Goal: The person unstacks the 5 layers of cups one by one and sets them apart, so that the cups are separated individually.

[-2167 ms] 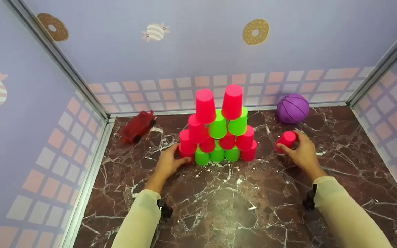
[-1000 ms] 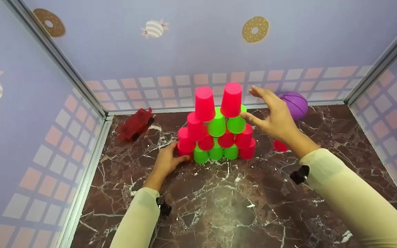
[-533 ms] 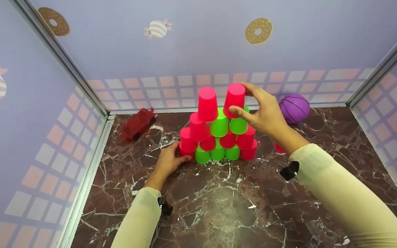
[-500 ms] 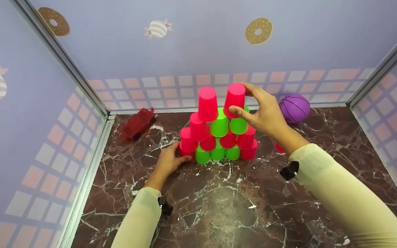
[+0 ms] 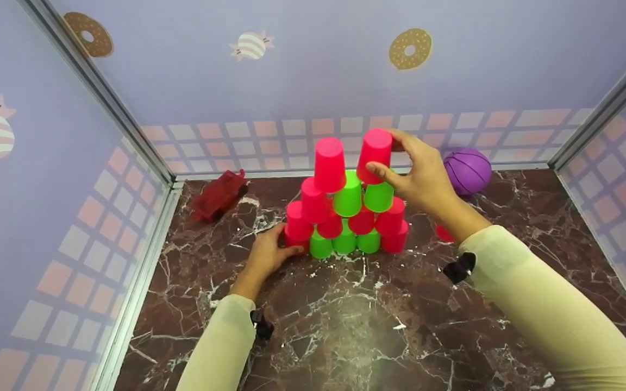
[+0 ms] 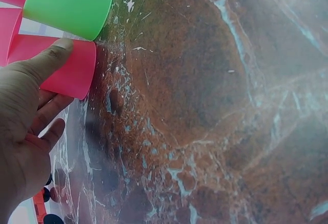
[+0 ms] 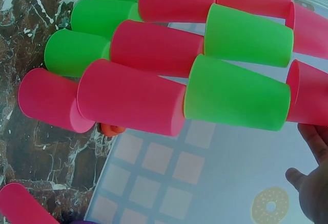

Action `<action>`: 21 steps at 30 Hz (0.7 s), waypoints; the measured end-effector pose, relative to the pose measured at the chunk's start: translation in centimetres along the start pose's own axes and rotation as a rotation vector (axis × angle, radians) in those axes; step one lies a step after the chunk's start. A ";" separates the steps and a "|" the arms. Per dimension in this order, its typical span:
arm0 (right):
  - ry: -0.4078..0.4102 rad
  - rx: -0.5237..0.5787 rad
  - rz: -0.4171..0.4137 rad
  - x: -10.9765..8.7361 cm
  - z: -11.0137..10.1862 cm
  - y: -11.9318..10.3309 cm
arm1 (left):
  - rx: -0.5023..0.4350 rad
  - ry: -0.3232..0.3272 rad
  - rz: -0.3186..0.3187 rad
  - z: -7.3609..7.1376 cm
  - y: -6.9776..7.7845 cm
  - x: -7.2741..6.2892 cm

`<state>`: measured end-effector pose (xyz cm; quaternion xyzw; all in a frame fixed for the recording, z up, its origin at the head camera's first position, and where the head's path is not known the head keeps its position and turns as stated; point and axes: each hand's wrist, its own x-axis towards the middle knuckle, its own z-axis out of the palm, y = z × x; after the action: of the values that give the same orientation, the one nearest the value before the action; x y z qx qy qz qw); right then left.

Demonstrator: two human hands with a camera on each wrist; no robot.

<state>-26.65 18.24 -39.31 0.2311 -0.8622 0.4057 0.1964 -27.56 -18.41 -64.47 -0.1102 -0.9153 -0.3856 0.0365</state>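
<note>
A pyramid of upside-down pink and green cups stands on the marbled surface. My left hand (image 5: 267,258) grips the leftmost bottom pink cup (image 6: 66,67), its thumb on the near side and fingers beyond. Two pink cups form the top row. On the right one (image 5: 374,149), my right hand (image 5: 421,176) has its thumb in front and fingers behind. That cup leans slightly over the green cup (image 7: 238,93) under it. To its left, the other top pink cup (image 5: 329,165) is untouched. A loose pink cup (image 7: 23,206) lies on the surface, mostly hidden by my right wrist in the head view.
A purple ball (image 5: 468,171) sits against the back wall (image 5: 318,81) at the right. A dark red toy vehicle (image 5: 218,196) lies at the back left. Side walls rise to the left and right of the marbled surface (image 5: 345,326).
My right hand has let go of the loose cup on the right, risen to the pyramid and taken hold of the top right pink cup. My left hand stays on its cup.
</note>
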 end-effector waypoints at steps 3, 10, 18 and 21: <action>0.027 -0.010 -0.013 0.0 -0.6 0.2 | 0.000 -0.009 -0.007 0.0 -0.1 0.1; 0.084 -0.019 0.027 -0.1 -2.8 1.2 | 0.022 -0.014 0.004 0.3 -0.8 0.4; 0.114 -0.078 0.149 -1.4 -5.8 3.7 | 0.018 0.016 0.029 -0.6 1.3 -0.2; 0.115 -0.093 0.203 -2.5 -6.5 5.5 | 0.016 0.006 0.024 -0.7 1.4 -0.3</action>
<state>-26.67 27.05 -40.13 0.1097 -0.8864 0.3955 0.2140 -26.91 -17.98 -63.05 -0.1198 -0.9168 -0.3783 0.0448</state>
